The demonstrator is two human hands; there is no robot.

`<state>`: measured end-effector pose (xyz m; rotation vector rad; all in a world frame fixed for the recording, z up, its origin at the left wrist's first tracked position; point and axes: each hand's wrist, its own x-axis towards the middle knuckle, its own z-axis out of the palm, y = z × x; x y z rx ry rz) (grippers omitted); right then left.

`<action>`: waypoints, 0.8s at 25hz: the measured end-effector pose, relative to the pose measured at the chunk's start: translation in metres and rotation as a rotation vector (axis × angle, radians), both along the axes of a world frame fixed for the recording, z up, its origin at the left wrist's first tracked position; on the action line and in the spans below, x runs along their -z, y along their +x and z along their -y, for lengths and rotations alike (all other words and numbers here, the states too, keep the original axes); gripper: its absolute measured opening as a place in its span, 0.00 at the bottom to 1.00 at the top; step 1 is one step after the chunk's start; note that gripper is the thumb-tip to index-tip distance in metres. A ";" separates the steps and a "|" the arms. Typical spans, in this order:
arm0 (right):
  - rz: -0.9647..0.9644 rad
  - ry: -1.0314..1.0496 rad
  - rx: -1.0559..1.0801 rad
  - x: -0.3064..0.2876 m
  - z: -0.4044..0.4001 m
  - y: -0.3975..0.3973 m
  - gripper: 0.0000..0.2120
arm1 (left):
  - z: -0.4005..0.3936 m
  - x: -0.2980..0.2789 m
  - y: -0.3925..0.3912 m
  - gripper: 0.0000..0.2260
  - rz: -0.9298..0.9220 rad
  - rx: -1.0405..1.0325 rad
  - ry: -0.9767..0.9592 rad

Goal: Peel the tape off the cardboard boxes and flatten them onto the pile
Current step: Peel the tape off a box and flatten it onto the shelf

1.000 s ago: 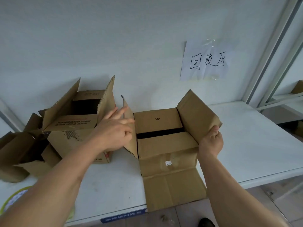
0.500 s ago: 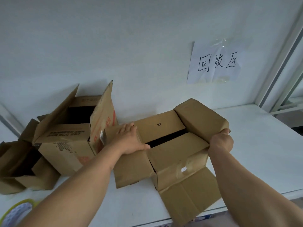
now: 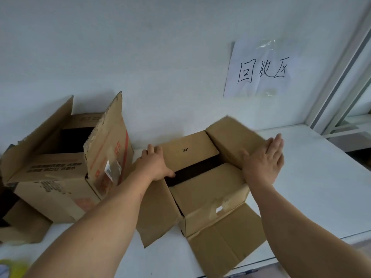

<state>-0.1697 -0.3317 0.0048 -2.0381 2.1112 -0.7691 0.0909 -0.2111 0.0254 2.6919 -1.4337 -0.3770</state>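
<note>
A plain brown cardboard box [image 3: 208, 189] lies in the middle of the white table [image 3: 321, 187], its flaps spread out and a dark gap across its top. My left hand [image 3: 153, 165] presses on the box's left side, with the thumb at the edge of the gap. Flat on the box's right flap lies my right hand [image 3: 265, 159], its fingers straight. One flap hangs over the table's front edge.
A larger printed box [image 3: 60, 177] stands open at the left, with another open box [image 3: 22, 223] lower left. A yellow tape roll [image 3: 10, 267] sits at the bottom left corner. A paper sign [image 3: 261, 69] hangs on the wall; a metal frame stands at the right.
My right hand let go of the right flap's edge and now lies flat on top of it. The left hand has shifted onto the box's left side. The box sits lower and flatter.
</note>
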 end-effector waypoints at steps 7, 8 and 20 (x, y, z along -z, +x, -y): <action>-0.364 0.081 -0.700 -0.018 0.001 0.006 0.18 | -0.016 -0.005 0.003 0.44 -0.188 0.016 -0.227; -0.427 0.098 -0.784 -0.019 0.002 0.009 0.20 | -0.013 -0.007 0.005 0.43 -0.228 -0.024 -0.283; -0.077 -0.099 -0.884 -0.014 0.001 0.009 0.27 | 0.013 0.027 0.013 0.26 -0.191 -0.370 -0.623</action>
